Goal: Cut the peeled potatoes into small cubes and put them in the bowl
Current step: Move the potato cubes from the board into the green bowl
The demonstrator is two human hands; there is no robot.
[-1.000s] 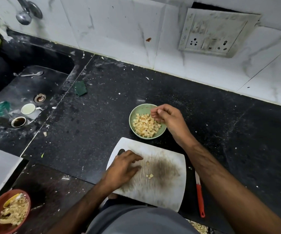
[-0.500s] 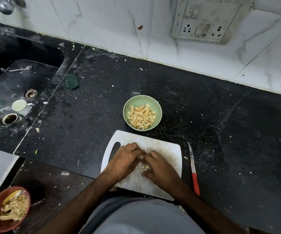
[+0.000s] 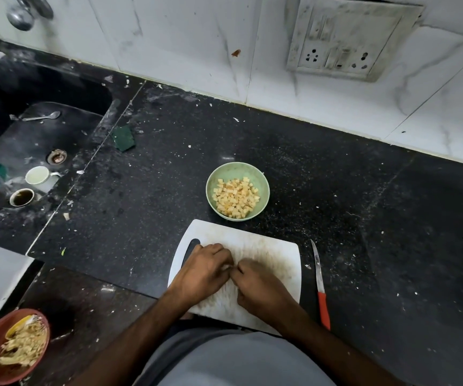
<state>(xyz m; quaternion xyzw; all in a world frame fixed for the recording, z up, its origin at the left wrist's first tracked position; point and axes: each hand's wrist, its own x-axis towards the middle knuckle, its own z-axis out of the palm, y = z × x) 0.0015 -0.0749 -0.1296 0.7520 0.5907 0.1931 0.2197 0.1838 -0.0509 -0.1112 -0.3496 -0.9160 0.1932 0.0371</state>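
Note:
A pale green bowl with several small potato cubes in it stands on the black counter just beyond the white cutting board. Both my hands lie on the board with their fingertips meeting at its middle. My left hand rests there, fingers bent toward the right one. The fingers of my right hand are curled in a pinch over the last loose cubes, which they hide. A red-handled knife lies on the counter right of the board, untouched.
A brown bowl of peels sits at the lower left. The sink at the left holds two cups and a spoon. A green scrub pad lies near the sink edge. A socket panel is on the wall.
My right hand left the bowl and came back down to the board, meeting my left hand over the loose cubes. The camera view shifted slightly.

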